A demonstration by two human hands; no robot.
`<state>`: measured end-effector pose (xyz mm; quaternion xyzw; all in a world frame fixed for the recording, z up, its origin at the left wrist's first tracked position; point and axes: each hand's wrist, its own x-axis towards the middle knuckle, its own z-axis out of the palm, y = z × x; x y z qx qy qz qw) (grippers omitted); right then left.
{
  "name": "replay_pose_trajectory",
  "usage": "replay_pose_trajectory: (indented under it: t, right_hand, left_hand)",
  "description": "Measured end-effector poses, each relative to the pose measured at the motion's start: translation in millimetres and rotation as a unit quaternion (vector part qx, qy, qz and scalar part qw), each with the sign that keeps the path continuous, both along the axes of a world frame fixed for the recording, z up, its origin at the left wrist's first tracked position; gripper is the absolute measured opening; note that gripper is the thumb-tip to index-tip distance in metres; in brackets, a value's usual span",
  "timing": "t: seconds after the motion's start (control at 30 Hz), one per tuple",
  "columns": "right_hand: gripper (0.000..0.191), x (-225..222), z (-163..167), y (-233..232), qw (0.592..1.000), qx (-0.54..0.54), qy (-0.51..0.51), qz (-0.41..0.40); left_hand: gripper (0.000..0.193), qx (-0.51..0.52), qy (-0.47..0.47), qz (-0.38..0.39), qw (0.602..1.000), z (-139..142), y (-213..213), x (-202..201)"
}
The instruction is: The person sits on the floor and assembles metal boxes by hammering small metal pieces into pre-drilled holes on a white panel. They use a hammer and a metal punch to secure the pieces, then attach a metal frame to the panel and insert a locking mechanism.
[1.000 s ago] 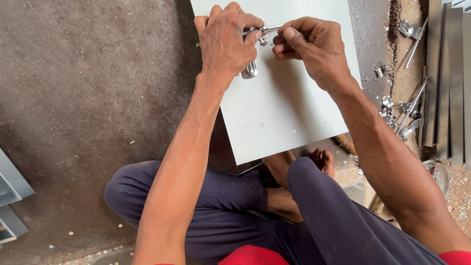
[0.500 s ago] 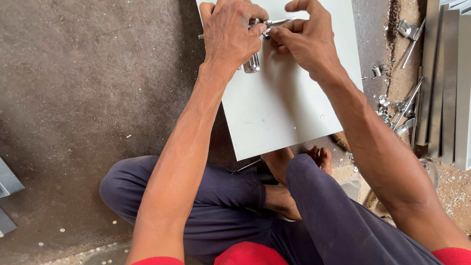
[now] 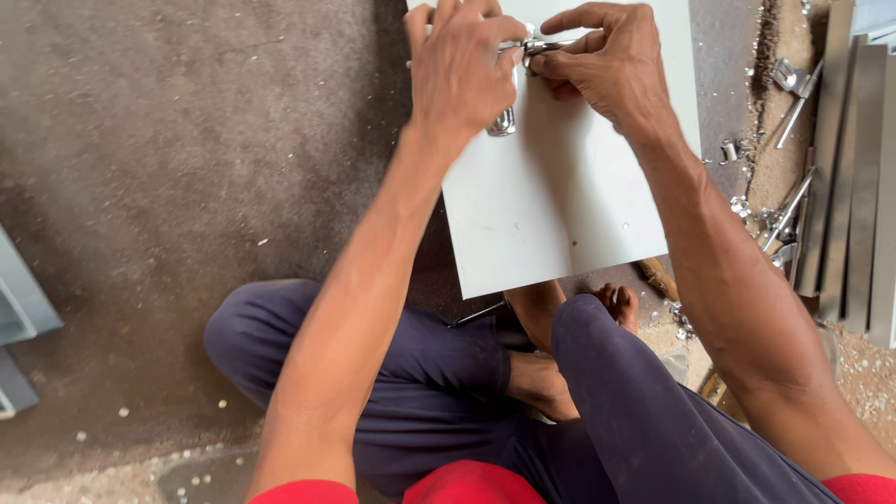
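Grey concrete floor [image 3: 187, 140] fills most of the view, dusty and scattered with small pale chips, and the person sits on it with legs folded in dark blue trousers [image 3: 420, 373]. On the floor before the knees lies a white flat panel [image 3: 560, 215], tilted a little, with its near edge just above the bare foot [image 3: 616, 303]. At the right side several long grey metal strips [image 3: 854, 187] lie next to each other, and between them and the panel there are loose metal fittings [image 3: 784, 79] and shavings. Both hands work at the far edge of the panel. The left hand [image 3: 462, 70] is clenched around a shiny metal handle fitting [image 3: 504, 121], whose rounded end shows below the palm and rests on the panel. The right hand [image 3: 607, 61] pinches with thumb and forefinger a thin metal pin or screw [image 3: 541, 45] that meets the fitting, just beside the left fingers. I judge that the step in hand is the joining of this fitting to the panel, and that it is about in the middle, because the small part is held but does not look fully seated. The next move calls, in my opinion, for keeping the fitting firm with the left hand while the right one guides the small part straight. No package, label or sign is visible anywhere in this view.
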<state>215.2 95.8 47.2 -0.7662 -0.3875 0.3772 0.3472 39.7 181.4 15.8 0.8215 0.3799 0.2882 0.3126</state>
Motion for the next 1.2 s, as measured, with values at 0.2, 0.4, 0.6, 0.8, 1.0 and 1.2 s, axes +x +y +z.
replay_pose_trajectory:
  t: [0.2, 0.4, 0.6, 0.8, 1.0, 1.2]
  right_hand:
    - [0.024, -2.3, 7.0, -0.5, 0.966, 0.050, -0.208, 0.143]
    - [0.031, 25.8, 43.0, -16.0, 0.967, 0.157, -0.152, 0.134]
    - [0.037, 56.4, 149.8, -61.8, 0.959, 0.187, -0.180, 0.109]
    - [0.034, -67.9, 158.2, -78.4, 0.921, 0.201, -0.083, 0.324]
    - [0.032, -51.6, 126.8, -101.9, 0.964, 0.181, 0.084, 0.175]
    - [0.032, 7.5, 81.8, -106.9, 0.934, 0.229, 0.264, -0.072]
  left_hand:
    - [0.038, -0.411, -0.188, 0.059, 0.890, -3.6, -43.2, -59.7]
    - [0.074, -0.463, -0.393, -0.080, 0.790, 37.5, -63.5, -35.9]
    - [0.088, -0.324, -0.384, -0.234, 0.833, 135.2, -100.7, 54.4]
    - [0.079, -0.204, -0.216, -0.106, 0.949, 200.2, -161.0, 112.0]
    - [0.073, -0.167, -0.200, -0.055, 0.964, 243.3, -164.3, 87.8]
    - [0.084, -0.149, -0.128, 0.027, 0.980, 238.3, -138.6, 46.6]
